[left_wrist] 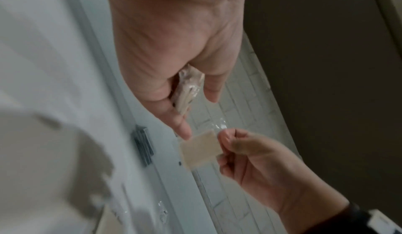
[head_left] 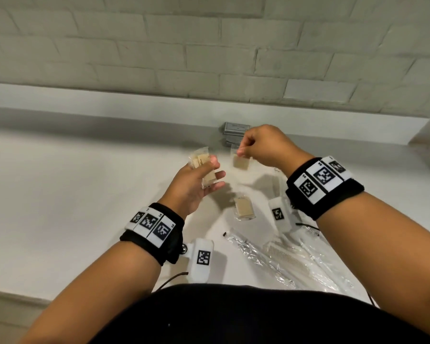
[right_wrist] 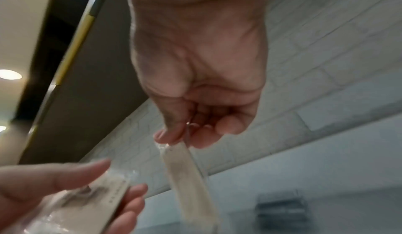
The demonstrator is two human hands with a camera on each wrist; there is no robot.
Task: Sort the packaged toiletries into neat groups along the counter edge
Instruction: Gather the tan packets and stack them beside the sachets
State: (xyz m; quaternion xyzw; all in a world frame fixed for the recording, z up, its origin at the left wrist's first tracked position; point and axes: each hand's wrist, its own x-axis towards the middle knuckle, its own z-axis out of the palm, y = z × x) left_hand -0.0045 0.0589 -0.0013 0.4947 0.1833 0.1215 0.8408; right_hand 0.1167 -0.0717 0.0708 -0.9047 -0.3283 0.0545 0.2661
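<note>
My left hand (head_left: 204, 177) holds a small stack of clear-wrapped beige packets (head_left: 202, 165) above the white counter (head_left: 72, 194); the same stack (left_wrist: 187, 91) shows between its thumb and fingers in the left wrist view. My right hand (head_left: 253, 145) pinches the top edge of one more beige packet (head_left: 241, 162), which hangs just right of the stack. That hanging packet (right_wrist: 189, 177) dangles from my right fingertips (right_wrist: 165, 136). Another beige packet (head_left: 243, 208) lies flat on the counter below both hands.
A stack of grey sachets (head_left: 235, 131) stands against the back ledge. Clear-wrapped combs (head_left: 288, 255) and long wrapped items (head_left: 253, 256) lie at the front right near the counter edge. A tiled wall (head_left: 209, 45) rises behind the ledge.
</note>
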